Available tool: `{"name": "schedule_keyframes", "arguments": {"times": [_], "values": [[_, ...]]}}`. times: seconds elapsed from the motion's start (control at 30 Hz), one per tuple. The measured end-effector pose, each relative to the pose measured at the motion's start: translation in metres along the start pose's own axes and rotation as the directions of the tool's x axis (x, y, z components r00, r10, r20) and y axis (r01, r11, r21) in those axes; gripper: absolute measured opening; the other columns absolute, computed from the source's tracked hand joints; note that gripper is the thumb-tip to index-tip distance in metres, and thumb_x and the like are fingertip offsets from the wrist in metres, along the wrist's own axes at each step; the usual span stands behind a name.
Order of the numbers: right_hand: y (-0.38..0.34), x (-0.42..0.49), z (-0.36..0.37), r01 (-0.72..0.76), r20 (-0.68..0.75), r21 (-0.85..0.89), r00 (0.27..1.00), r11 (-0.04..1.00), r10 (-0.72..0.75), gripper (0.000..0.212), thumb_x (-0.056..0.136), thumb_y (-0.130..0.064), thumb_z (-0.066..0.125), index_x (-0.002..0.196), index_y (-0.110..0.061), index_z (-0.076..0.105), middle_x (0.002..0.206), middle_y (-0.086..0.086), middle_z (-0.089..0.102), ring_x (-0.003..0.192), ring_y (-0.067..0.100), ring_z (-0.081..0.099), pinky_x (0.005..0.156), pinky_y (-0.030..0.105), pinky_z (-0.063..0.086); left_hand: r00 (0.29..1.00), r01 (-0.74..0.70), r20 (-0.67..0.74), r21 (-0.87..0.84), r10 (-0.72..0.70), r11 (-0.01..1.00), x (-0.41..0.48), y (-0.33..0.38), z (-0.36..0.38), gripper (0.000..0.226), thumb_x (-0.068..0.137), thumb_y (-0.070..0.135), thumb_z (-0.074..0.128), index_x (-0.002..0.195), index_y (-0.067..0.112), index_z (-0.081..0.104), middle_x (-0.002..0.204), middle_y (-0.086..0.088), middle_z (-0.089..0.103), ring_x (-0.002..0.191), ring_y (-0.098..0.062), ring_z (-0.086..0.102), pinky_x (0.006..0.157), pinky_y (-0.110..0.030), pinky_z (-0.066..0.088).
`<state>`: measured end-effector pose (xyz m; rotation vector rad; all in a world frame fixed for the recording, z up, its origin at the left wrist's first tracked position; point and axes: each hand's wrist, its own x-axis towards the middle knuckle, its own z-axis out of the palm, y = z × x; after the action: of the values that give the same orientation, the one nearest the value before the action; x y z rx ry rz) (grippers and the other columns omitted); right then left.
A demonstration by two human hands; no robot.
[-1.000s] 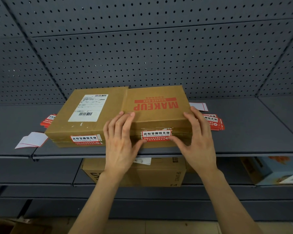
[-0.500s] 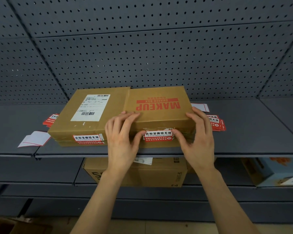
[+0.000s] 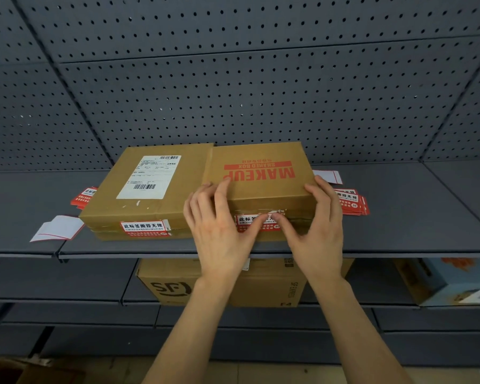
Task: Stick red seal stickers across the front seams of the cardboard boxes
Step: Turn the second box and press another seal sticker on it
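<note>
Two flat cardboard boxes lie side by side, touching, on a grey shelf (image 3: 413, 217), their front faces near its front edge. The right box (image 3: 261, 189) carries red "MAKEUP" print on its top, upside down from this view. The left box (image 3: 189, 176) has a white shipping label on top.

A red-and-white seal (image 3: 245, 220) sits across the front seam of the right box, partly hidden by both thumbs. The left hand (image 3: 219, 231) is spread wide, holding nothing. Its fingers are lightly bent over the box's top front edge at the left corner, and its thumb (image 3: 257, 223) presses on the seal. The right hand (image 3: 319, 231) is likewise spread, with its fingers over the top at the right front corner and its thumb (image 3: 281, 225) on the seal. The two thumb tips are almost touching.

The left box has its own seal (image 3: 144, 228) stuck across its front seam.

A stack of red stickers (image 3: 351, 203) lies just right of the right box. More red stickers (image 3: 83, 195) lie at the left box's left side. A white backing slip (image 3: 57, 228) lies near the front edge, left of the boxes. Another slip (image 3: 327, 176) lies behind the right hand.

On the shelf below stands a brown carton (image 3: 178, 286).
</note>
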<state>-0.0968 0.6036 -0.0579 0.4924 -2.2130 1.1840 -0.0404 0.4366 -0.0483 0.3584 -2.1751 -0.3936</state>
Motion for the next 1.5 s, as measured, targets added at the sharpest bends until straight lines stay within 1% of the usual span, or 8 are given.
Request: {"name": "schedule_keyframes", "arguments": {"times": [0.2,0.4,0.7,0.93,1.13,1.23,1.4,1.5], "values": [[0.018,-0.004,-0.011,0.012,0.131,-0.005,0.991,1.000,-0.011,0.090,0.090,-0.043,0.085,0.162,-0.026,0.034,0.170,-0.001,0.030,0.156,0.021,0.035,0.113,0.058,0.051,0.998,-0.053,0.039,-0.138,0.059,0.989,0.002,-0.030,-0.007,0.074,0.091,0.041,0.090,0.149,0.009,0.057,0.145,-0.014,0.057,0.141,-0.033,0.052,0.116,-0.057,0.048],[0.015,-0.012,0.000,-0.018,0.211,-0.105,0.977,0.994,0.040,0.139,0.072,-0.046,0.097,0.169,-0.027,-0.001,0.171,0.010,0.021,0.156,0.033,0.032,0.119,0.065,0.041,0.987,-0.111,0.111,-0.034,0.114,0.993,-0.018,-0.028,-0.002,0.122,0.073,0.060,0.098,0.166,0.015,0.032,0.170,-0.021,0.036,0.166,-0.039,0.027,0.134,-0.059,0.029],[0.025,-0.007,-0.011,0.002,0.228,-0.089,0.973,0.996,0.019,0.105,0.088,-0.042,0.085,0.165,-0.033,0.015,0.163,0.010,0.035,0.147,0.030,0.045,0.111,0.060,0.052,0.979,-0.183,0.085,-0.014,0.183,0.983,-0.013,-0.051,-0.003,0.120,0.077,0.032,0.101,0.168,0.021,0.023,0.165,-0.024,0.038,0.156,-0.041,0.039,0.130,-0.056,0.035],[0.018,0.000,-0.012,-0.030,0.184,-0.037,0.982,0.999,0.037,0.083,0.094,-0.050,0.077,0.157,-0.026,0.030,0.156,0.008,0.045,0.138,0.025,0.052,0.105,0.055,0.057,0.995,-0.071,0.057,-0.114,0.078,0.991,-0.006,-0.049,-0.010,0.084,0.095,0.037,0.087,0.163,0.021,0.039,0.155,-0.017,0.049,0.144,-0.037,0.051,0.119,-0.056,0.046],[0.020,0.002,-0.016,-0.266,0.200,0.019,0.945,0.964,0.257,0.092,0.088,-0.072,0.071,0.158,-0.028,0.030,0.151,-0.001,0.055,0.135,0.021,0.058,0.106,0.053,0.057,0.996,0.071,0.060,-0.151,-0.063,0.986,-0.007,-0.049,-0.014,0.088,0.094,0.048,0.084,0.163,0.016,0.040,0.147,-0.011,0.053,0.140,-0.030,0.047,0.120,-0.063,0.043],[0.025,-0.002,-0.019,-0.285,0.209,-0.051,0.934,0.957,0.289,0.088,0.082,-0.091,0.057,0.141,-0.028,0.044,0.134,-0.002,0.065,0.123,0.023,0.065,0.100,0.049,0.059,0.988,0.130,0.097,-0.149,-0.116,0.980,-0.010,-0.051,-0.016,0.100,0.088,0.061,0.084,0.163,0.014,0.036,0.147,-0.009,0.059,0.148,-0.026,0.037,0.128,-0.067,0.033],[0.013,-0.001,-0.029,-0.282,0.185,0.069,0.946,0.957,0.265,0.083,0.082,-0.090,0.057,0.135,-0.027,0.048,0.129,-0.007,0.065,0.119,0.013,0.063,0.099,0.043,0.059,0.982,0.186,0.109,-0.384,-0.156,0.905,-0.008,-0.038,-0.032,0.107,0.083,0.064,0.086,0.164,0.017,0.034,0.152,0.033,0.048,0.158,-0.014,0.036,0.129,-0.066,0.032],[-0.007,0.020,-0.044,-0.183,0.020,0.231,0.983,0.955,0.184,0.075,0.090,-0.073,0.062,0.137,-0.016,0.049,0.130,-0.001,0.064,0.115,0.012,0.065,0.094,0.032,0.057,0.987,0.159,0.106,-0.601,-0.119,0.784,0.013,-0.020,-0.046,0.091,0.089,0.056,0.079,0.156,0.010,0.037,0.163,0.004,0.051,0.154,-0.026,0.050,0.127,-0.056,0.042]]}}
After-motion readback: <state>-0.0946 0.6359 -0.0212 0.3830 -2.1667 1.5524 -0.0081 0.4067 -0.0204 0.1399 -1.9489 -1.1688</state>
